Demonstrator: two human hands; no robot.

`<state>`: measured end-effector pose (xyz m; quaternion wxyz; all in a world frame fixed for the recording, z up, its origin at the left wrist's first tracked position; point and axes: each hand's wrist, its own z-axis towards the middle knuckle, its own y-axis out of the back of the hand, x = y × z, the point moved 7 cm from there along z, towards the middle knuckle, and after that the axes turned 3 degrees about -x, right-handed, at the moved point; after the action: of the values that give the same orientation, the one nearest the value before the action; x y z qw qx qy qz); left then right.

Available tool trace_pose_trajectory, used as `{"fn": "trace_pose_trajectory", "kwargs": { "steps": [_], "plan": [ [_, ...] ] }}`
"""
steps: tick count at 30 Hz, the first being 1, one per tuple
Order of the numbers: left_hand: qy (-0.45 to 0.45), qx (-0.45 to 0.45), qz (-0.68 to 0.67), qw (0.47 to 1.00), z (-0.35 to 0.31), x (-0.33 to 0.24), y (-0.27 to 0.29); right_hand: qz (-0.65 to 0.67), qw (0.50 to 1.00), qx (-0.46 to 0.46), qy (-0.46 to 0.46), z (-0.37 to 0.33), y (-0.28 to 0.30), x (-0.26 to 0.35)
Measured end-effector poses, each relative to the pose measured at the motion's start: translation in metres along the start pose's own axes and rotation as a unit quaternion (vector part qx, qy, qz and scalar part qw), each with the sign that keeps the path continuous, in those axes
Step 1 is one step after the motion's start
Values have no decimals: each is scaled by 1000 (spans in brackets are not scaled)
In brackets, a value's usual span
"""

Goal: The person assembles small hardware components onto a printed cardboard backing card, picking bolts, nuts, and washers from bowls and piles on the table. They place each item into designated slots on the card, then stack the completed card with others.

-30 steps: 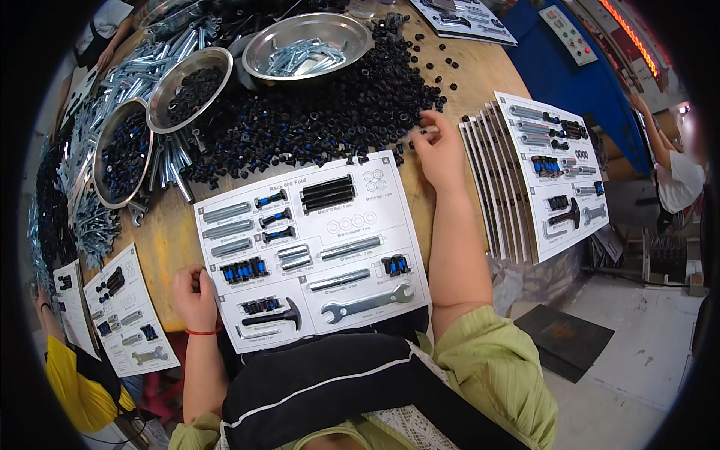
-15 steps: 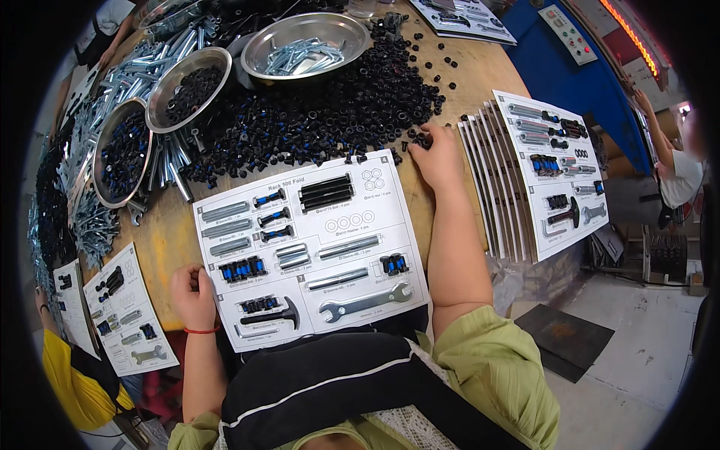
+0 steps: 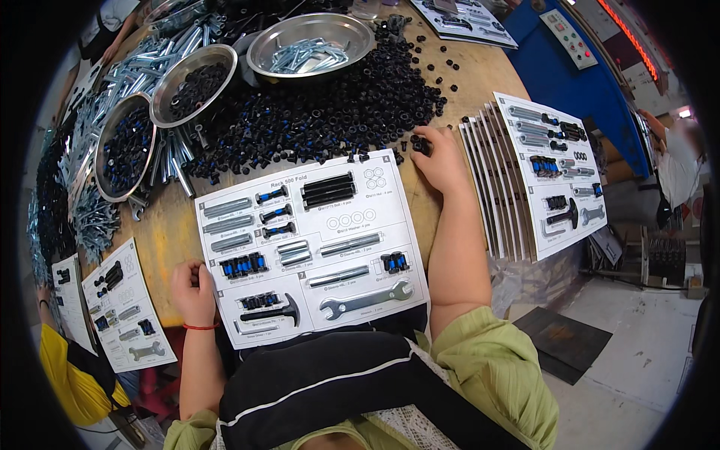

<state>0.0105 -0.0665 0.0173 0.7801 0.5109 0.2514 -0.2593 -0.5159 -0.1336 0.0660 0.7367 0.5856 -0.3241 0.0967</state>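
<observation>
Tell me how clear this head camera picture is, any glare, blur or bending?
Head view: sharp at the centre card; fisheye bends the stacked cards and leaves black corners; glare on the steel bowl; right hand casts only a soft shadow.

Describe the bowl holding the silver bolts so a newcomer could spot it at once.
Start at the round wooden table and look to its far side, beyond the heap of black nuts. There sits a shiny metal bowl of loose silver bolts. The two metal bowls to its left hold dark parts instead.
</observation>
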Motion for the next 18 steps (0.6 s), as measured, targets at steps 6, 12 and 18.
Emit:
{"fn": "trace_pose_trajectory", "kwargs": {
  "steps": [6, 12, 18],
  "plan": [
    [3, 8, 4, 1000, 1, 9, -2, 28, 996, 12, 81, 10, -1, -9],
    [2, -15, -1, 1000, 1, -3, -1, 25, 999, 0, 35, 5, 2, -11],
    [-4, -18, 10, 1000, 2, -14, 4, -12, 999, 25, 23, -1, 2, -1]
  ]
}}
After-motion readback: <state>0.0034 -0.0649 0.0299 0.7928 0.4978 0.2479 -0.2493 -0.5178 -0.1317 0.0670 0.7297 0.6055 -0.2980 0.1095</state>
